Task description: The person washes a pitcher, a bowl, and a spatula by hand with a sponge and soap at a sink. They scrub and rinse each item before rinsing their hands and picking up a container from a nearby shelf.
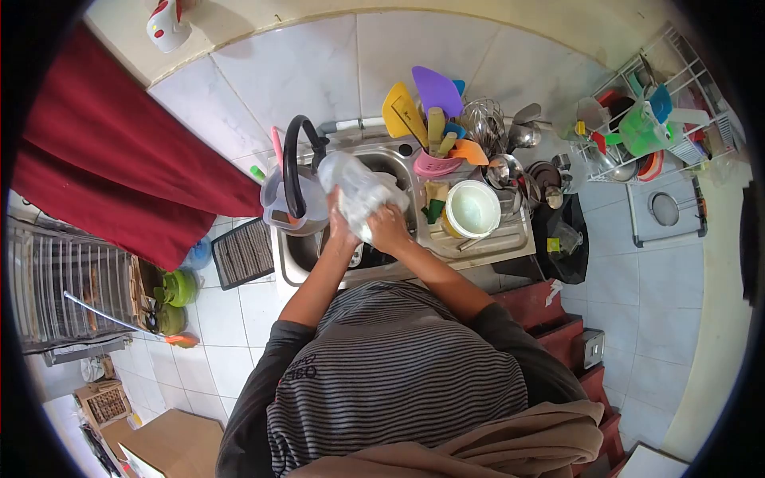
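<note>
Over the metal sink (301, 253), both of my hands are closed on a whitish, translucent item that looks like a plastic bag or container, smeared by motion. My left hand (343, 219) grips its lower left side, and my right hand (387, 226) holds its lower right side. The whitish item (357, 187) is just right of the black curved faucet (292, 163). Beside the faucet, on the left, sits a translucent plastic tub (275, 195). What lies at the bottom of the sink is mostly hidden by my hands and forearms.
Right of the sink, a white bucket (472, 209) and a yellow-green sponge (435, 201) rest on the drainboard. Behind them stands a pink holder (437, 165) with spatulas, beside whisks and ladles. A wire rack (677, 119) hangs at right; a red curtain (119, 159) hangs at left.
</note>
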{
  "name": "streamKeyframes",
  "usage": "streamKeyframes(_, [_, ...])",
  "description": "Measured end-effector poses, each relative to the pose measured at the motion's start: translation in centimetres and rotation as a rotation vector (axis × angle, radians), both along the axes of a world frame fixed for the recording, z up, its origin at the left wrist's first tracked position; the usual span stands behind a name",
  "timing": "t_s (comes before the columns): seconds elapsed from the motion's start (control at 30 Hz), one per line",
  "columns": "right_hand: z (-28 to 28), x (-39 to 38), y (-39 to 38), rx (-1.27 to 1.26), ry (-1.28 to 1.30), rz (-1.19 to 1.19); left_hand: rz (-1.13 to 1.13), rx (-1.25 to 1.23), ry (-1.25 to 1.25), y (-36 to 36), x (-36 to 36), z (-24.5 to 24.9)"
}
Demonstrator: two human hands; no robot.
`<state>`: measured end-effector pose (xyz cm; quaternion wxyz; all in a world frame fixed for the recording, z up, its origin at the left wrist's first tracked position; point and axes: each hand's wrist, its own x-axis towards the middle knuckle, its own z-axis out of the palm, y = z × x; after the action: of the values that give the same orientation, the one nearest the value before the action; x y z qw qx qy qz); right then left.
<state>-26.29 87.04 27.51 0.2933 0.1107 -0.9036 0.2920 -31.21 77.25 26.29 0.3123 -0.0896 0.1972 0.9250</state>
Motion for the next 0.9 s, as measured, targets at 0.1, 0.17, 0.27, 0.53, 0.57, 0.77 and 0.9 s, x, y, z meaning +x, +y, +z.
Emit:
streamKeyframes(0.1, [-1.4, -2.8, -0.2, -0.089, -0.169, -0.052, -0.046, -0.142, 0.01, 0.9, 1.3, 0.0])
streamKeyframes(0.17, [-1.9, -3.8, 0.8, -0.149, -0.293, -0.067, -0.08, -0.2, 0.014, 1.4, 2.7, 1.4])
streamKeyframes(0.27, [-2.2, -4.7, 0.8, -0.193, -0.413, -0.037, -0.201, -0.084, -0.026, 1.2, 1.6, 1.0])
streamKeyframes(0.53, [-2.1, -3.1, 0.7, 0.189, -0.627, -0.003, -0.267, -0.064, -0.208, 1.2, -0.4, -1.8])
streamKeyframes(0.57, [-2.4, -3.0, 1.1, 0.321, -0.642, -0.024, -0.318, -0.115, -0.229, 1.6, -0.3, -1.8])
streamKeyframes(0.77, [-4.1, -0.1, 6.1, -0.449, -0.805, -0.1, -0.283, -0.428, 0.344, -0.4, -1.0, -8.5])
streamKeyframes(0.9, [-1.3, 3.9, 12.1, -0.567, -0.691, -0.073, -0.095, -0.629, -0.044, -4.7, -0.4, -5.0])
